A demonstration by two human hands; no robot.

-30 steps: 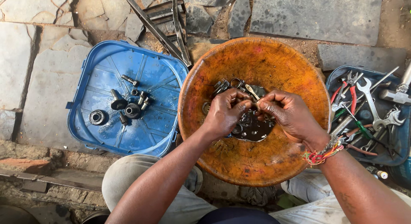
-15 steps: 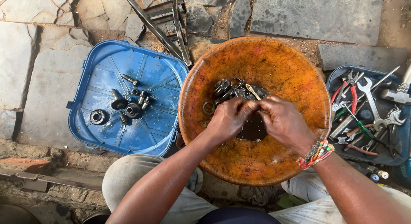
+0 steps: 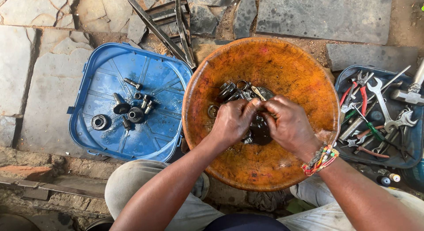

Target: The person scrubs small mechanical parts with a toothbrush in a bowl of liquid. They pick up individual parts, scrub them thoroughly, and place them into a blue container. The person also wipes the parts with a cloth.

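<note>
A wide orange bowl (image 3: 282,67) sits on the ground in front of me, with dark oily liquid and several metal parts (image 3: 234,88) in its middle. My left hand (image 3: 232,120) and my right hand (image 3: 287,125) are both down in the bowl, fingers closed together on a dark greasy metal part (image 3: 258,131). Most of that part is hidden under my fingers. A beaded bracelet (image 3: 321,158) is on my right wrist.
A blue plastic lid (image 3: 110,138) at the left holds bolts, a bearing and small round parts (image 3: 130,111). A dark tray (image 3: 349,76) at the right is full of spanners and pliers (image 3: 380,111). Metal bars (image 3: 170,23) lie on the stone paving behind the bowl.
Both hands have drawn closer together over the dark part, and their fingers now meet on top of it. The bowl and the trays have not moved.
</note>
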